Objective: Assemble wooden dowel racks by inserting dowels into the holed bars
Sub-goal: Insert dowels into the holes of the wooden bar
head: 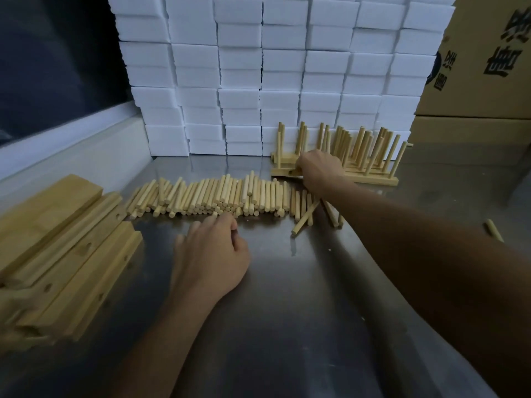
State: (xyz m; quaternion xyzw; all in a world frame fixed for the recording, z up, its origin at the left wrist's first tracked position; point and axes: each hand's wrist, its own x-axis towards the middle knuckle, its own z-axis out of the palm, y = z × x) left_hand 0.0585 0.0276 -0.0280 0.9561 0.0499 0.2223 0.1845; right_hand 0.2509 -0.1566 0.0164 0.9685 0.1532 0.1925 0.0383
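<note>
My left hand (211, 251) and right hand (319, 170) are bare, no gloves, rings or watch, and both forearms show without sleeves.

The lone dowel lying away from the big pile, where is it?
In the head view the stray dowel lies on the metal table at the far right, beyond the right forearm, well apart from the dowel pile and nearer than the finished racks.

holed bars (66, 254) left, dowels (212, 198) centre, racks (344, 156) behind right.

Loose dowels (218, 196): we see a flat pile mid-table.
Holed bars (71, 254): stacked left.
Racks (353, 156): seemingly assembled, dowels upright.
</note>
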